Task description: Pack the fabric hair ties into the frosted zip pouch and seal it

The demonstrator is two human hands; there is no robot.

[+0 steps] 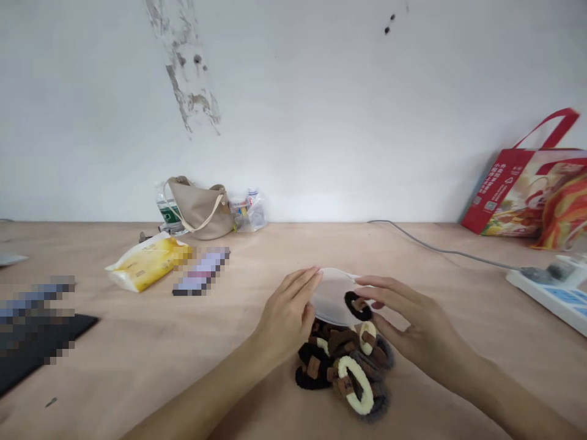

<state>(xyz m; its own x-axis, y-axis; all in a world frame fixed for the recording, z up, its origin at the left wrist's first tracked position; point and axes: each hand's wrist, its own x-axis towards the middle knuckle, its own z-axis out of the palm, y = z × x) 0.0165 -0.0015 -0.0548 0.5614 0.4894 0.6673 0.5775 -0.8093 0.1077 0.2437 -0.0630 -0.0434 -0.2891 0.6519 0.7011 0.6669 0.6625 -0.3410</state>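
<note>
A frosted plastic bag (332,293) lies on the table between my hands, its opening towards me. My left hand (288,315) grips the bag's left edge, fingers together and thumb tucked beneath. A dark brown fluffy hair tie (352,304) is held at the bag's right side by my right hand (408,315), between fingertips and thumb. Just in front of the bag is a heap of fluffy hair ties in black, brown, grey and cream, with brown tags. A cream hair tie (364,397) is on top of the heap, nearest me.
A yellow tissue pack (153,260) and a phone (202,273) lie to the left. A beige handbag (208,211) stands by the wall. At right are a red shopping bag (513,189), a white power strip (550,299) and a grey cable (426,245). A black flat object (46,345) lies far left.
</note>
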